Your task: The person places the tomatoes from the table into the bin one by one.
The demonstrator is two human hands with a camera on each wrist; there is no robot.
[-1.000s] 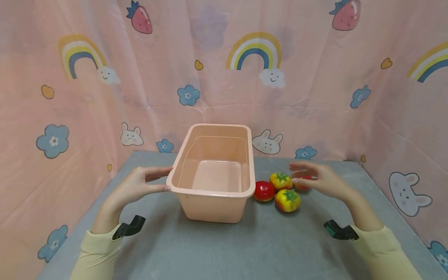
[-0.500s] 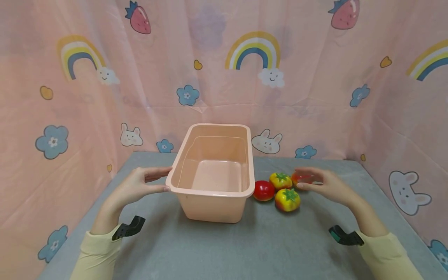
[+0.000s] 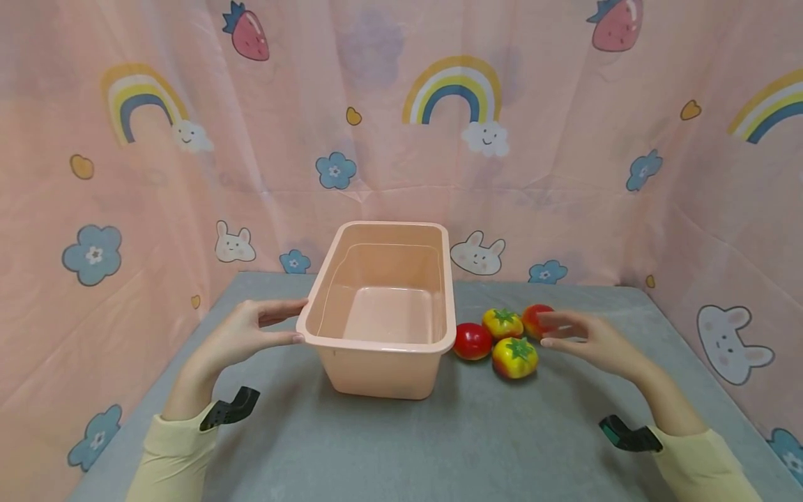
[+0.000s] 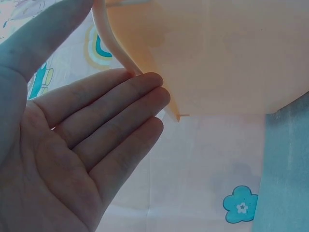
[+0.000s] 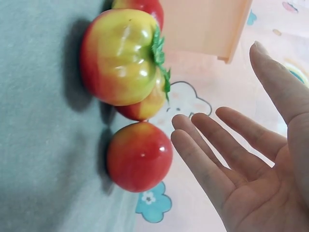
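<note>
Left hand (image 3: pixel 254 328) out wide, fingers straight, tips against the rim of the peach tub (image 3: pixel 383 373) on the counter (image 3: pixel 489 446); right hand (image 3: pixel 592 339), palm inward, fingers loosely extended and holding nothing, hovers beside the rightmost red fruit (image 3: pixel 536 318), right of the tub.

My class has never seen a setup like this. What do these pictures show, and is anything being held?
There is no machine: these are a person's two bare hands, with a camera worn on each wrist. The wide view comes from a camera on the head, looking forward and down; the close views come from the wrists.

On the grey table stands a peach-coloured bin. Beside it are four tomato-like fruits: two mostly red, two yellow and red with green tops.

The left hand touches the bin, fingers fairly straight. The right hand is open near the rightmost fruit, gripping nothing; whether a fingertip touches it is hard to tell.
</note>
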